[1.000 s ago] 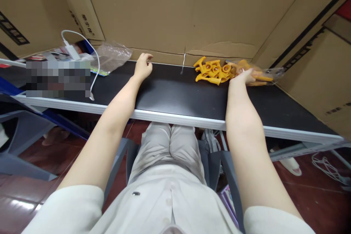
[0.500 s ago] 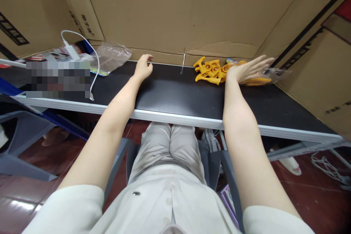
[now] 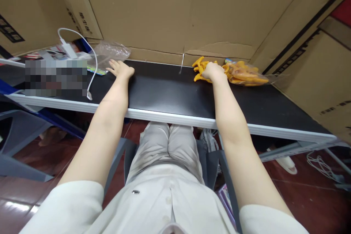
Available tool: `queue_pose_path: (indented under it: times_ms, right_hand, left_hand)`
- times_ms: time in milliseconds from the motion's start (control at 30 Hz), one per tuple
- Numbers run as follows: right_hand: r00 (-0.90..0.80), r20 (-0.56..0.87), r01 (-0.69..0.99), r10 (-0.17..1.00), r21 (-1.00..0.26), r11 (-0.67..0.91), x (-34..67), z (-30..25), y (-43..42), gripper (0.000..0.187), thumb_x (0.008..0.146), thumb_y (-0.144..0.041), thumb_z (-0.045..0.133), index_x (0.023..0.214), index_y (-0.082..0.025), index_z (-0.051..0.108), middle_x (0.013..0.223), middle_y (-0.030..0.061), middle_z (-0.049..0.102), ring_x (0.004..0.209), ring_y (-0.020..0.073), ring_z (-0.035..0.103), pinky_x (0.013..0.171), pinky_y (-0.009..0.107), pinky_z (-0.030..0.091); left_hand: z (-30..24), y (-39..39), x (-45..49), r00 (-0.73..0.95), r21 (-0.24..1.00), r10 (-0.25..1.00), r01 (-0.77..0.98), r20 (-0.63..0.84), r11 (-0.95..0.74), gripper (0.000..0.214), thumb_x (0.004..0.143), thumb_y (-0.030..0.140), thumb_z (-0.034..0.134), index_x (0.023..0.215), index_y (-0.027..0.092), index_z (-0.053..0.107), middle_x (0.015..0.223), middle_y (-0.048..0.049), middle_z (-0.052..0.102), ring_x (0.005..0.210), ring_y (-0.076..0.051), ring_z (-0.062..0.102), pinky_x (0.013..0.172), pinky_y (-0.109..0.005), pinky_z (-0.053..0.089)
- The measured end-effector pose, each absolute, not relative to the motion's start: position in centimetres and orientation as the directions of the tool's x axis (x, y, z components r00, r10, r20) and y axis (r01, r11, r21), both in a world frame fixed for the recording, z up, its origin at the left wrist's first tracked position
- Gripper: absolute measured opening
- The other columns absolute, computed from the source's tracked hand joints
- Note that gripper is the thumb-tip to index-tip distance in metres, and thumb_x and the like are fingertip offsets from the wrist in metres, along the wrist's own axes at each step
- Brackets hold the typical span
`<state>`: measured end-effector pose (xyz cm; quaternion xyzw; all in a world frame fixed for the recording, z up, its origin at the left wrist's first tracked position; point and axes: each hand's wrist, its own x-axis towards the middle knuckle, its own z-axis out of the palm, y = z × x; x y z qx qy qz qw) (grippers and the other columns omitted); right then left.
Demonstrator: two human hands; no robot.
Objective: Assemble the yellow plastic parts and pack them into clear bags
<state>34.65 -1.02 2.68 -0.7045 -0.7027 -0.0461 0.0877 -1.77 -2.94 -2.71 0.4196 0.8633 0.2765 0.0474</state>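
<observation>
My right hand [image 3: 214, 71] lies palm down over a pile of yellow plastic pieces [image 3: 199, 68], its fingers curled down around some of them. These pieces have hooked ends; my palm hides several of them, and the fingertips are out of sight. Just right of this hand lies a clear bag of more yellow pieces [image 3: 248, 75]. My left hand [image 3: 120, 70] is open at the left on the black table top [image 3: 170, 87], fingers spread and nothing in it. Its fingers reach beside a clear plastic bag [image 3: 109, 51] with a colourful edge.
A white cable [image 3: 95, 56] loops down over the table's left part, near a blurred-out patch. Tall cardboard panels [image 3: 153, 11] enclose the back and sides. A pale metal rail [image 3: 170, 117] runs along the front edge. White string [image 3: 182, 60] hangs at the back.
My right hand has moved left from over the bagged pieces onto the loose yellow pile, its fingers going from stretched to curled. My left hand has moved left towards the clear bag and spread its fingers.
</observation>
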Motion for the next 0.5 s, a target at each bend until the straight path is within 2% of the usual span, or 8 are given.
queue_pose_path:
  times_ms: [67,167,300,400,500]
  right_hand:
    - [0.031,0.084,0.998,0.996,-0.048,-0.027,34.0,3.2,-2.3,0.047,0.098,-0.025,0.076,0.141,-0.008,0.073,0.130,0.0222,0.078,0.129,0.0350,0.074,0.111,0.044,0.058]
    - [0.023,0.033,1.000,0.999,-0.016,-0.022,33.4,3.9,-3.5,0.046,0.098,-0.018,0.073,0.143,-0.007,0.073,0.126,0.0209,0.080,0.127,0.0331,0.075,0.109,0.040,0.058]
    - [-0.007,0.029,1.000,1.000,0.012,0.007,33.4,3.8,-3.4,0.048,0.097,-0.018,0.076,0.144,-0.008,0.072,0.129,0.0218,0.079,0.125,0.0332,0.075,0.105,0.038,0.058]
    - [-0.026,0.036,0.999,0.999,0.019,0.025,33.6,3.4,-2.8,0.051,0.097,-0.021,0.077,0.146,-0.008,0.071,0.133,0.0226,0.077,0.128,0.0336,0.073,0.106,0.039,0.057]
    - [-0.039,0.038,0.999,0.999,0.025,0.038,33.9,2.8,-2.1,0.053,0.096,-0.024,0.079,0.147,-0.010,0.071,0.128,0.0221,0.077,0.127,0.0353,0.073,0.106,0.042,0.058]
  left_hand:
    - [-3.1,-2.8,-2.7,-0.689,0.519,0.717,0.653,0.106,0.551,0.101,0.081,0.028,0.062,0.171,-0.006,0.030,0.184,-0.0322,0.010,0.175,-0.042,0.000,0.138,-0.072,-0.002]
    - [-3.6,-2.4,-3.9,-0.718,0.508,0.695,0.613,0.038,0.605,0.105,0.079,0.032,0.061,0.171,-0.008,0.030,0.183,-0.0334,0.013,0.175,-0.041,0.002,0.138,-0.072,-0.001]
    - [-4.0,-2.0,-5.2,-0.693,0.467,0.721,0.646,0.027,0.604,0.109,0.079,0.042,0.057,0.173,-0.006,0.028,0.183,-0.0322,0.015,0.175,-0.043,0.003,0.137,-0.076,0.004]
    - [-4.0,-2.0,-5.7,-0.693,0.430,0.720,0.660,0.031,0.616,0.111,0.081,0.047,0.054,0.173,-0.007,0.025,0.184,-0.0314,0.014,0.175,-0.042,0.004,0.138,-0.073,0.008]
    - [-4.2,-1.8,-6.3,-0.685,0.407,0.728,0.669,0.012,0.622,0.107,0.084,0.045,0.050,0.173,-0.008,0.024,0.184,-0.0301,0.017,0.175,-0.040,0.007,0.139,-0.071,0.005]
